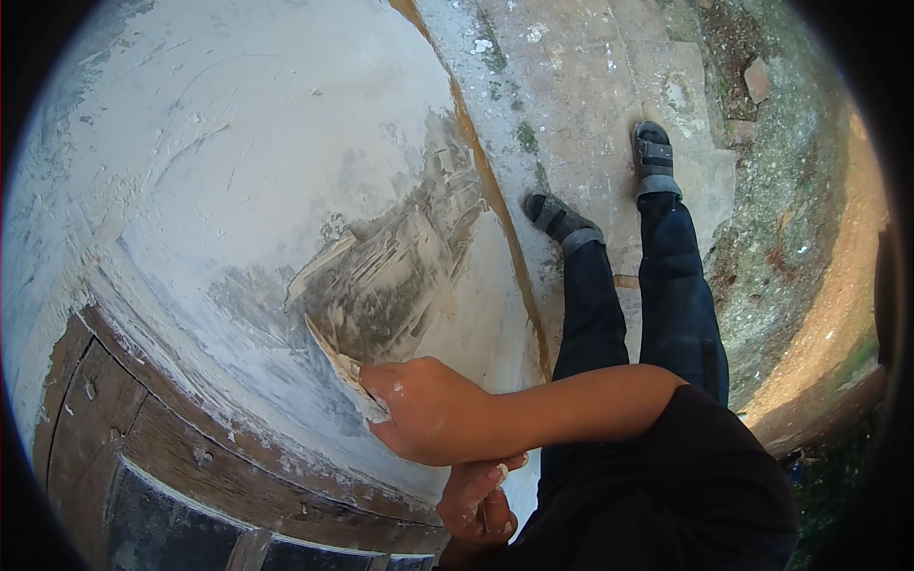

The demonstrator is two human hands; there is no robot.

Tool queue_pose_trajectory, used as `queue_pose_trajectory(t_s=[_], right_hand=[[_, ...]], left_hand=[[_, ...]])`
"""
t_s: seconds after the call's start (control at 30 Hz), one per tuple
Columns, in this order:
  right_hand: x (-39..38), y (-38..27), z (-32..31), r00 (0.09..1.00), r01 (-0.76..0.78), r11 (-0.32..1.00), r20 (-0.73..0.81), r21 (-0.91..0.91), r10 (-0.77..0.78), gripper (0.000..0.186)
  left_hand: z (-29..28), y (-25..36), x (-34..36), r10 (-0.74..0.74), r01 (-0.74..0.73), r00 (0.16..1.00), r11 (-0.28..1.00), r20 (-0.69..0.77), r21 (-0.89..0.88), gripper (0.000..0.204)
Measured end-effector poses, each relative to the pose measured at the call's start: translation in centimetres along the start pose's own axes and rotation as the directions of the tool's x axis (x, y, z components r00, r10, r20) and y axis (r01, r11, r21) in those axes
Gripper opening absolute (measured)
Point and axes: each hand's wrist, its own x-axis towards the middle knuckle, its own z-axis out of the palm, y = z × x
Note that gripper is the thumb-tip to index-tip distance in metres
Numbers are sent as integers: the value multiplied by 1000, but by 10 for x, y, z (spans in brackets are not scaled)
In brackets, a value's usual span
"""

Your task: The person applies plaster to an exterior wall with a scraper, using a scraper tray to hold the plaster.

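Observation:
My right arm reaches leftward across the view to a plastered wall (257, 162). My right hand (428, 409) is closed around a putty knife (333, 357), a thin, wide blade smeared with whitish paste. Its edge lies at the wall beside a rough grey-brown patch (381, 285) streaked with paste; the handle is hidden in my fist. Just below the right wrist, my left hand (481, 500) shows curled fingers with white paste on them. Whatever they may hold is hidden.
A brown wooden frame (190, 443) with dark panels borders the wall at lower left. A brown strip (490, 186) runs along the wall's foot. My legs and sandalled feet (566, 224) stand on a stained concrete path (581, 95); rough ground with stones (757, 81) lies to the right.

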Motion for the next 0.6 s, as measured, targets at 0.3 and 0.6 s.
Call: queue_pose_trajectory(t_s=[0.3, 0.6], right_hand=[[-7, 65, -43, 954, -244, 957, -138, 155, 266, 27], [49, 47, 16, 970, -109, 957, -239, -268, 43, 18]], left_hand=[[-5, -3, 3, 1, -1, 1000, 1000, -15, 29, 21], [-13, 3, -7, 47, -44, 998, 997, -43, 58, 24]])
